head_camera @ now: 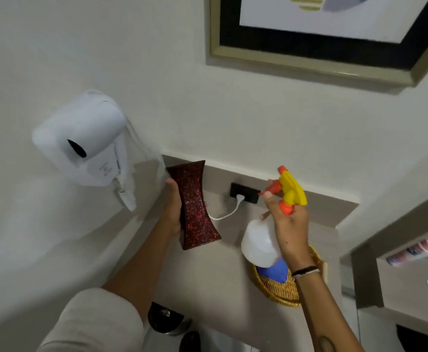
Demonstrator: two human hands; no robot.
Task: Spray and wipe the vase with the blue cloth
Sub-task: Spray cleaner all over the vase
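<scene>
Nearest the camera, a pale sleeve is pushed up the left arm, and a dark bin sits low by the counter edge. The left hand is closed around the waist of the dark red speckled vase, thumb side on the near face, fingers wrapped behind and mostly hidden. It holds the vase lifted clear of the counter and tilted, probably to turn a broad face toward the nozzle.

The right hand grips the neck of the spray bottle, one finger hooked over the orange trigger, yellow head aimed left at the vase. The two are near but apart, a fair spraying gap. Whether the trigger is being pressed cannot be told; no mist shows.

Just under the bottle, the blue cloth lies in a woven basket, within reach for the wiping not yet begun.

Farther back, a white cable runs to a black wall socket. A wall-mounted hair dryer hangs left, a framed picture above.
</scene>
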